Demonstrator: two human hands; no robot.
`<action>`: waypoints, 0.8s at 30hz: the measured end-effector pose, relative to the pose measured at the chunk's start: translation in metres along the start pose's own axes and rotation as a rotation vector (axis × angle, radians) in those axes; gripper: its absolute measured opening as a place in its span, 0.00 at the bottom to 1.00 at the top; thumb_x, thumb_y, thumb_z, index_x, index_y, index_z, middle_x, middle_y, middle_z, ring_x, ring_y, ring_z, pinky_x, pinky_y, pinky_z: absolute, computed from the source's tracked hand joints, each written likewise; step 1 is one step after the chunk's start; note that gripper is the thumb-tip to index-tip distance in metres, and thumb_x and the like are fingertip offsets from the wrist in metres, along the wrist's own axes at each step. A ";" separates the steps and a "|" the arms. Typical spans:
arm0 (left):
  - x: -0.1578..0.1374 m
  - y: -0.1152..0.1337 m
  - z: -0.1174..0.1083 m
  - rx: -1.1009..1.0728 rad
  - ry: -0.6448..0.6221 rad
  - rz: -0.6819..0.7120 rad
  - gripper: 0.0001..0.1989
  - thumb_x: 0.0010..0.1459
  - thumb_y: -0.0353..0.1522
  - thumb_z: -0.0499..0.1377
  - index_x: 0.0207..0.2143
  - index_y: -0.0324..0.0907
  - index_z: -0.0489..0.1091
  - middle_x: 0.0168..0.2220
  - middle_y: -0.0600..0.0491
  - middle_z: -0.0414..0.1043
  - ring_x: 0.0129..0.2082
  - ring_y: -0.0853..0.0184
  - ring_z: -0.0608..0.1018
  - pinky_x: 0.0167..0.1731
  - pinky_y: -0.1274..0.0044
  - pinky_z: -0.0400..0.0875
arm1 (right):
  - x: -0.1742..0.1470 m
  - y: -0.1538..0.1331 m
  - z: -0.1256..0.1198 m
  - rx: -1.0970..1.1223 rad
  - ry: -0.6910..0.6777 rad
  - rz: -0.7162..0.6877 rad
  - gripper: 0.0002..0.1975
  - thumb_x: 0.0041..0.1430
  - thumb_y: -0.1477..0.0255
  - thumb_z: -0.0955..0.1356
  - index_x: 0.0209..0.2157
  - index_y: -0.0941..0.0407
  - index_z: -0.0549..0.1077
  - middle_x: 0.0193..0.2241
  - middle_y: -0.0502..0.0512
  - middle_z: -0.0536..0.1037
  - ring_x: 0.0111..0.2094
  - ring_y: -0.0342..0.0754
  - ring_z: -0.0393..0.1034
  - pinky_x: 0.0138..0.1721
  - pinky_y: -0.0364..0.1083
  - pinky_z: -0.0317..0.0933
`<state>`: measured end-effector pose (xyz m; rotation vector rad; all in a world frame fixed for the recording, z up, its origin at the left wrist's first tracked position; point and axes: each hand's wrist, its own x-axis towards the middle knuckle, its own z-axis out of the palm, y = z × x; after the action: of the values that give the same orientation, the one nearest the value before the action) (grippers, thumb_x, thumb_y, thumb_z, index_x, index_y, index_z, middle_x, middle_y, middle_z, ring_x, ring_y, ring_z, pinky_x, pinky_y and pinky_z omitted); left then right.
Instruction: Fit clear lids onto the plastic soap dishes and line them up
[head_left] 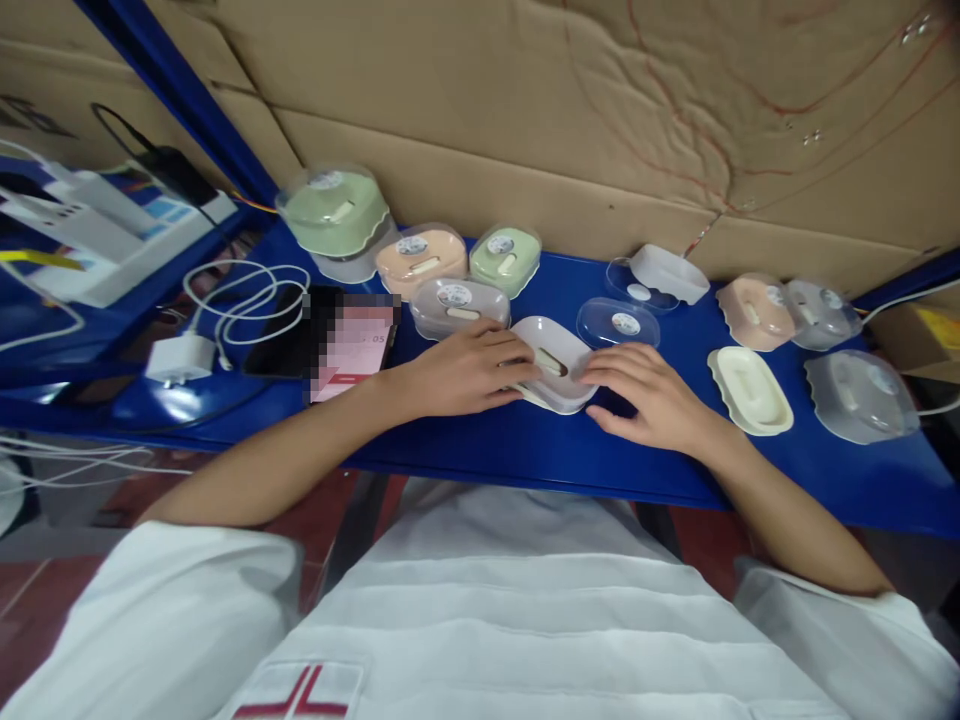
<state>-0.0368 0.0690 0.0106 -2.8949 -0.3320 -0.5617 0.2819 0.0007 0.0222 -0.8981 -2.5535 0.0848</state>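
A pale grey soap dish with a slot in its floor sits on the blue shelf in front of me, with a cream rim showing beneath it. My left hand grips its left side, fingers bent over the edge. At the right side, the fingers of my right hand hold the rim, with the thumb lower down by the base. Just behind the dish lies a clear lid with a round white label. A closed grey soap box stands beyond my left hand.
Behind are green and peach soap boxes, with a stacked green one farther left. A cream tray and several lidded boxes stand at right. Left are a phone, a charger with cable and a power strip. Cardboard backs the shelf.
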 end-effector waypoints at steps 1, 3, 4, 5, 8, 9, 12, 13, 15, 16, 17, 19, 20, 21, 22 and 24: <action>0.001 0.003 -0.001 0.007 -0.011 0.007 0.12 0.74 0.33 0.60 0.56 0.44 0.74 0.51 0.48 0.81 0.50 0.59 0.82 0.54 0.66 0.68 | 0.000 -0.001 0.001 -0.022 0.002 0.011 0.20 0.71 0.59 0.72 0.58 0.53 0.77 0.55 0.60 0.83 0.59 0.59 0.76 0.64 0.60 0.63; 0.002 0.007 -0.003 0.021 -0.026 0.018 0.11 0.74 0.31 0.58 0.55 0.44 0.75 0.50 0.49 0.82 0.49 0.60 0.82 0.52 0.67 0.68 | 0.000 -0.003 0.005 -0.066 -0.004 0.027 0.26 0.69 0.53 0.73 0.61 0.53 0.76 0.56 0.61 0.82 0.59 0.61 0.75 0.65 0.61 0.60; 0.003 0.009 -0.004 0.027 -0.029 0.022 0.11 0.75 0.31 0.57 0.55 0.44 0.75 0.49 0.49 0.82 0.48 0.61 0.82 0.51 0.68 0.68 | 0.000 -0.003 0.008 -0.082 -0.013 0.025 0.27 0.69 0.52 0.73 0.61 0.53 0.75 0.57 0.62 0.82 0.60 0.61 0.75 0.65 0.61 0.59; 0.003 0.010 -0.004 0.032 -0.027 0.027 0.11 0.75 0.31 0.57 0.55 0.44 0.75 0.49 0.49 0.82 0.48 0.61 0.81 0.51 0.69 0.68 | 0.000 -0.003 0.011 -0.093 -0.024 0.015 0.27 0.70 0.52 0.72 0.62 0.53 0.75 0.57 0.62 0.82 0.60 0.61 0.74 0.65 0.60 0.60; 0.003 0.010 -0.004 0.039 -0.018 0.034 0.10 0.75 0.31 0.58 0.54 0.43 0.76 0.49 0.49 0.82 0.48 0.61 0.81 0.50 0.69 0.68 | 0.001 -0.003 0.021 -0.103 -0.053 -0.041 0.22 0.75 0.58 0.69 0.63 0.53 0.75 0.59 0.62 0.81 0.61 0.58 0.74 0.63 0.58 0.62; 0.003 0.009 -0.003 0.036 -0.019 0.034 0.10 0.74 0.31 0.59 0.54 0.43 0.76 0.48 0.49 0.82 0.48 0.61 0.81 0.50 0.69 0.68 | 0.002 -0.002 0.024 -0.107 -0.053 -0.057 0.22 0.76 0.60 0.68 0.64 0.53 0.75 0.59 0.62 0.81 0.61 0.58 0.74 0.63 0.58 0.62; 0.002 0.008 -0.002 0.018 -0.041 0.025 0.11 0.74 0.31 0.60 0.55 0.44 0.76 0.47 0.49 0.81 0.48 0.62 0.81 0.50 0.70 0.69 | 0.002 -0.003 0.029 -0.133 -0.049 -0.085 0.21 0.76 0.63 0.68 0.65 0.53 0.74 0.60 0.63 0.80 0.62 0.58 0.74 0.63 0.59 0.63; 0.002 0.008 -0.001 0.012 -0.051 0.020 0.11 0.73 0.31 0.60 0.55 0.44 0.76 0.47 0.50 0.81 0.47 0.62 0.80 0.50 0.71 0.69 | 0.002 -0.003 0.030 -0.145 -0.051 -0.088 0.21 0.76 0.64 0.67 0.65 0.53 0.74 0.60 0.64 0.80 0.62 0.58 0.74 0.64 0.59 0.63; 0.002 0.008 -0.001 0.001 -0.064 0.014 0.11 0.72 0.30 0.61 0.55 0.45 0.76 0.46 0.50 0.81 0.47 0.62 0.80 0.50 0.71 0.69 | 0.002 -0.005 0.030 -0.154 -0.063 -0.092 0.21 0.76 0.64 0.67 0.65 0.53 0.75 0.60 0.63 0.80 0.62 0.58 0.74 0.65 0.59 0.63; 0.003 0.009 0.000 -0.007 -0.061 0.011 0.11 0.72 0.30 0.61 0.55 0.45 0.77 0.46 0.50 0.81 0.46 0.62 0.80 0.50 0.71 0.69 | 0.002 -0.005 0.029 -0.146 -0.070 -0.094 0.21 0.76 0.64 0.67 0.65 0.53 0.75 0.61 0.63 0.80 0.63 0.58 0.74 0.65 0.59 0.63; 0.003 0.009 0.000 -0.017 -0.057 0.010 0.12 0.71 0.30 0.62 0.54 0.44 0.77 0.45 0.50 0.81 0.46 0.61 0.80 0.50 0.70 0.70 | 0.002 -0.004 0.028 -0.133 -0.072 -0.090 0.21 0.76 0.63 0.67 0.65 0.52 0.75 0.61 0.63 0.80 0.63 0.58 0.73 0.65 0.60 0.63; 0.003 0.009 -0.001 -0.042 -0.045 0.010 0.12 0.70 0.30 0.62 0.54 0.45 0.77 0.46 0.49 0.81 0.47 0.61 0.80 0.50 0.70 0.70 | 0.002 0.002 0.024 -0.117 -0.042 -0.047 0.21 0.77 0.62 0.66 0.65 0.50 0.75 0.63 0.62 0.79 0.64 0.58 0.73 0.65 0.61 0.64; 0.003 0.009 -0.001 -0.049 -0.040 0.008 0.12 0.70 0.30 0.62 0.54 0.45 0.78 0.46 0.49 0.80 0.47 0.60 0.80 0.51 0.69 0.70 | 0.002 0.007 0.021 -0.125 -0.009 0.000 0.20 0.77 0.62 0.65 0.65 0.49 0.75 0.63 0.61 0.78 0.64 0.59 0.72 0.65 0.61 0.63; 0.003 0.009 -0.002 -0.052 -0.038 0.004 0.12 0.71 0.30 0.61 0.54 0.45 0.78 0.47 0.49 0.81 0.48 0.60 0.80 0.52 0.69 0.70 | 0.001 0.013 0.019 -0.145 0.032 0.065 0.21 0.78 0.62 0.64 0.65 0.49 0.75 0.64 0.62 0.77 0.65 0.59 0.72 0.65 0.62 0.63; 0.003 0.009 -0.002 -0.051 -0.038 0.000 0.12 0.71 0.30 0.60 0.53 0.45 0.78 0.48 0.49 0.81 0.49 0.59 0.80 0.53 0.68 0.70 | -0.001 0.021 0.016 -0.173 0.073 0.139 0.21 0.78 0.62 0.63 0.66 0.49 0.74 0.65 0.63 0.76 0.65 0.61 0.71 0.65 0.64 0.63; 0.002 0.007 -0.004 -0.048 -0.046 -0.013 0.11 0.71 0.30 0.59 0.52 0.44 0.78 0.49 0.48 0.81 0.50 0.59 0.81 0.54 0.67 0.70 | -0.007 0.038 0.012 -0.232 0.108 0.276 0.24 0.77 0.60 0.63 0.68 0.51 0.71 0.68 0.66 0.72 0.68 0.65 0.67 0.65 0.67 0.62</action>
<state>-0.0346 0.0615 0.0142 -2.9574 -0.3492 -0.5123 0.3039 0.0277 0.0009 -1.3024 -2.3577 -0.1776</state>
